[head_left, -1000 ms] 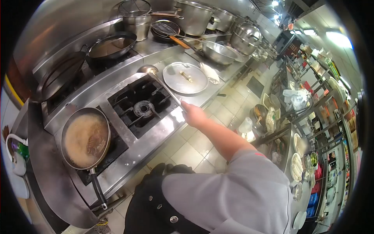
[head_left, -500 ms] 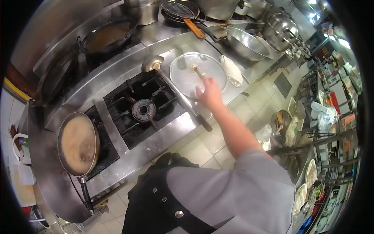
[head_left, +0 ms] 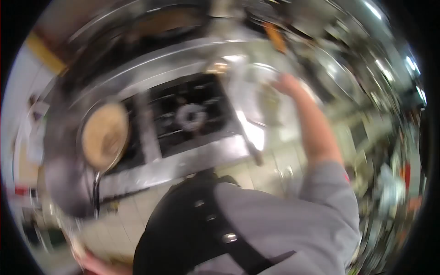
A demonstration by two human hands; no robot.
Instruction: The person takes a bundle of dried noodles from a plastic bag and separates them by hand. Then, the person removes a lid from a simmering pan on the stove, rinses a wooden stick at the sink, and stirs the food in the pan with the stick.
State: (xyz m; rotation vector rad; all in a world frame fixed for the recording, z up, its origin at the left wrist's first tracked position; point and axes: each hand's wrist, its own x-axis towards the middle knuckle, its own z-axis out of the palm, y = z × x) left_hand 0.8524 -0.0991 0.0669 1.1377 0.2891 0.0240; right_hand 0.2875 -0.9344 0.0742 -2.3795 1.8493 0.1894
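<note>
Motion blurs the whole head view. My right hand (head_left: 288, 85) is at the upper right edge of the round lid (head_left: 257, 120) on the steel counter, near the white cloth beside it; its fingers are too smeared to show a grip. Low at the left edge, my left hand (head_left: 87, 260) is partly visible, away from the stove, its fingers unclear. A ladle (head_left: 242, 133) lies between the lid and the burner. The frying pan (head_left: 106, 137), holding a light brown liquid, sits at the left with its black handle pointing toward me.
A black gas burner (head_left: 190, 117) stands between pan and lid. Behind it is a dark wok (head_left: 167, 23). An orange-handled pan (head_left: 275, 37) and a steel bowl (head_left: 337, 68) are at the back right. Tiled floor (head_left: 240, 173) runs along the counter front.
The view has swung, shifting the stove rightward in the picture. My right hand has moved from the lid's middle toward its upper right edge. My left hand has come into view.
</note>
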